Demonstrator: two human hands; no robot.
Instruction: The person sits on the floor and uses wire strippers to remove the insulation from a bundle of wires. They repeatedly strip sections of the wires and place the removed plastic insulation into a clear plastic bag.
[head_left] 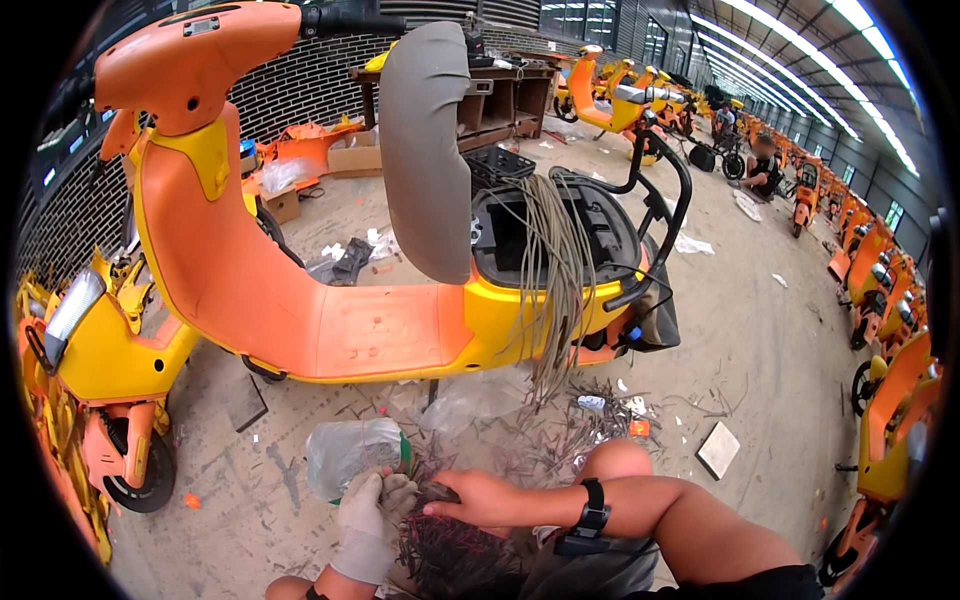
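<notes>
My left hand point(372, 508), in a pale work glove, has its fingers curled in a pinch; what they hold is too small to tell. Beside it my bare right hand point(478, 498) is closed around a small dark object point(436, 494), partly hidden by the fingers. Under both hands lies a heap of dark and reddish wire-like scraps point(440, 548). A clear plastic bag point(352, 452) with a green edge rests just beyond the left hand. Further off, a bundle of grey-brown cables point(552, 270) hangs over the rear of an orange and yellow scooter point(380, 325).
The scooter's grey seat point(425, 150) is tipped up, with its storage tub point(510, 235) uncovered. Dark clippings point(545, 435) litter the floor, near a pale square tile point(718, 450). More scooters point(890, 420) line the right side. A person point(763, 170) sits far off.
</notes>
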